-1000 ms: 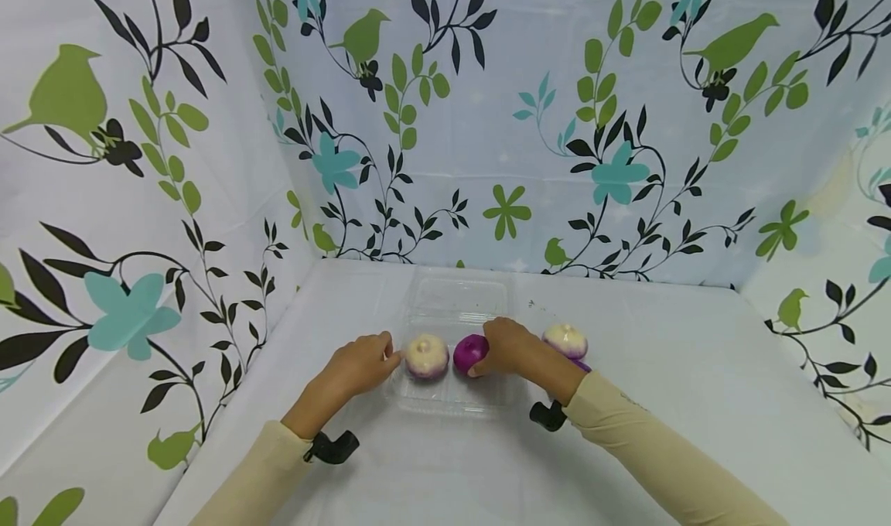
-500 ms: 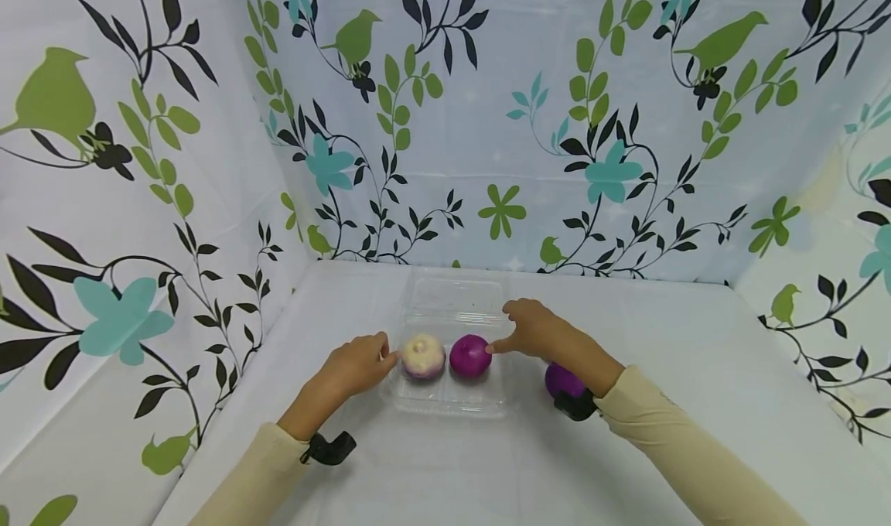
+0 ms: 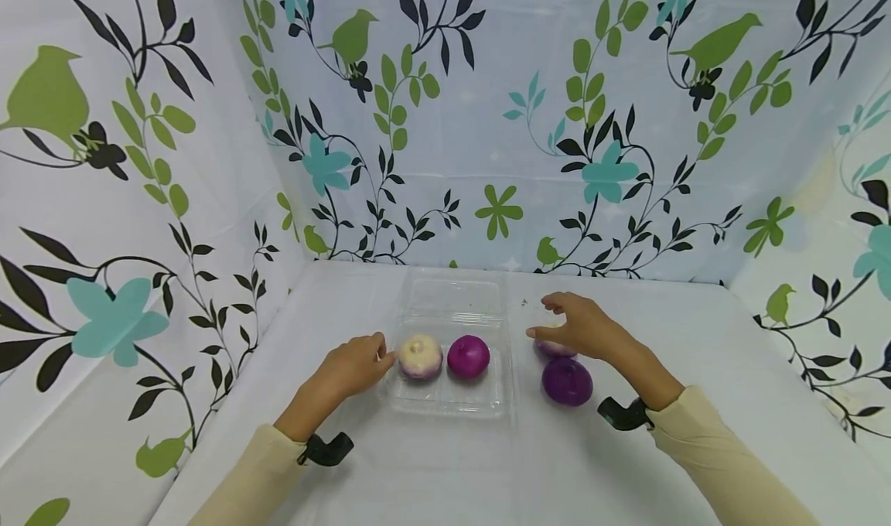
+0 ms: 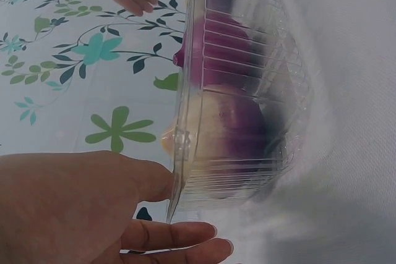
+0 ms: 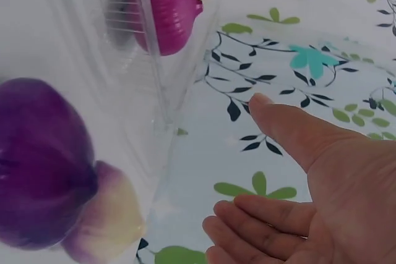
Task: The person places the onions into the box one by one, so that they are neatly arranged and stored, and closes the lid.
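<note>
Fingers (image 5: pixel 275 213) wide apart on the right hand (image 3: pixel 583 326), left hand (image 3: pixel 355 366) at the clear container (image 3: pixel 445 410)

The container lies on the white-covered table (image 3: pixel 390 495), its lid (image 3: pixel 455 298) folded back on the far side. Inside, side by side, sit a pale bulb (image 3: pixel 421 354) with a purple base, on the left, and a magenta bulb (image 3: pixel 468 357) on the right.

At the container's left edge, the left hand's thumb meets the rim. Its fingers lie loosely extended just outside; whether they press on the plastic cannot be told.

Right of the container, the right hand hangs with a broad gap between thumb and fingers, free of any bulb. It partly hides a second pale bulb (image 3: pixel 555 350) on the table. Just beside that one, nearer the person, rests a dark purple bulb (image 3: pixel 567 383); it is unclear whether the two touch.

Farther out, each wrist carries a black device (image 3: pixel 329 449) below beige sleeves (image 3: pixel 724 456). A few small dark specks (image 3: pixel 524 303) dot the table beyond the right hand. Around it hangs cloth (image 3: pixel 452 162) printed with green birds, blue flowers and dark leafy stems.
</note>
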The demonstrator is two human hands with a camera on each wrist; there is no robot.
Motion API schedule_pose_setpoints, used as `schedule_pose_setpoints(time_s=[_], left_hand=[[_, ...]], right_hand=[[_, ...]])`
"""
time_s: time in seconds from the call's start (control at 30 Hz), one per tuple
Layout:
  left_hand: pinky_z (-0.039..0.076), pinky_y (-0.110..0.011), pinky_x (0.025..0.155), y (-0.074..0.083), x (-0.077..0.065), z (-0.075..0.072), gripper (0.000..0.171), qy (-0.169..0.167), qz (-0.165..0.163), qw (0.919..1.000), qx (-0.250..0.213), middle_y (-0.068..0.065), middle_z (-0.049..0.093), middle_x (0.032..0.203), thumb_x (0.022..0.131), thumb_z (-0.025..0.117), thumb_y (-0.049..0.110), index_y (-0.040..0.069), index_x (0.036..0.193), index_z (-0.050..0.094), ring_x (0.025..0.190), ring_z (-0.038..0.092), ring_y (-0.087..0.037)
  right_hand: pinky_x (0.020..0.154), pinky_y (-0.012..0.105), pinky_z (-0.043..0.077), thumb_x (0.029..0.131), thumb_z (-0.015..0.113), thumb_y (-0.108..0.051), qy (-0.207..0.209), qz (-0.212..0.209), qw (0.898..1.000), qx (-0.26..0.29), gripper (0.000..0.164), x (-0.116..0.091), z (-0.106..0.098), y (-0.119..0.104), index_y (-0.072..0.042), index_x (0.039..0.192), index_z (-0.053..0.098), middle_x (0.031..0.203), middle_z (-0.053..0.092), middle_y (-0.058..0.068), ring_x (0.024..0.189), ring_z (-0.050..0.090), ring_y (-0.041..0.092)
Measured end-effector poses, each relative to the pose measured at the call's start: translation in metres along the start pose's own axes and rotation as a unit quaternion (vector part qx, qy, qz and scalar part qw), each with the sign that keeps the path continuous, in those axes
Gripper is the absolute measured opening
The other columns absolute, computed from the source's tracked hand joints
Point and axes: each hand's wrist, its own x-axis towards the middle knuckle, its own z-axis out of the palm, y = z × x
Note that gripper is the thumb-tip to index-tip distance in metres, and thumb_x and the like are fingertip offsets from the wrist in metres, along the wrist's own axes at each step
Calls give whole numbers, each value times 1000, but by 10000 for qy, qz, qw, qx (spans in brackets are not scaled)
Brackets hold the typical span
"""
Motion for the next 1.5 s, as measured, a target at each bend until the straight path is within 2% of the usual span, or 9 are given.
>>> schedule_pose_setpoints(time_s=[0.17, 0.4, 0.67, 1.03, 1.5], left_hand=[[44, -36, 59, 0, -1, 0, 25, 20, -17, 10000, 19, -2, 59, 79, 105, 64, 34, 9, 99, 61, 68, 54, -20], [44, -36, 59, 1, -2, 1, 24, 31, 1, 10000, -39, -2, 59, 79, 105, 63, 33, 9, 99, 62, 67, 54, -20], [44, -37, 60, 2, -5, 1, 24, 32, 6, 10000, -70, -2, 59, 79, 105, 62, 33, 10, 99, 62, 68, 54, -20], [44, -37, 60, 4, -5, 0, 24, 21, -20, 10000, -70, -3, 59, 79, 106, 62, 33, 10, 99, 61, 68, 54, -20], [45, -37, 61, 4, -5, 0, 24, -32, -43, 10000, -66, -3, 60, 80, 106, 62, 33, 9, 100, 61, 69, 54, -20]], right_hand=[[105, 64, 49, 94, 77, -50, 108, 15, 9996, 247, 79, -21, 0, 15, 2, 149, 52, 145, 58, 27, 137, 52, 49], [102, 65, 50, 94, 78, -50, 339, -102, 9990, 287, 77, -52, 5, 37, 2, 146, 55, 140, 62, 27, 132, 54, 52], [100, 63, 52, 89, 82, -51, 239, -48, 9985, 497, 84, -75, 22, 65, 5, 146, 53, 142, 61, 26, 131, 55, 51], [104, 65, 48, 87, 85, -50, 211, -222, 9974, 646, 87, -78, 46, 88, 8, 144, 54, 144, 61, 25, 132, 56, 47], [106, 63, 48, 88, 87, -38, 174, -406, 9957, 816, 77, -76, 54, 86, 7, 143, 55, 139, 63, 24, 129, 59, 45]])
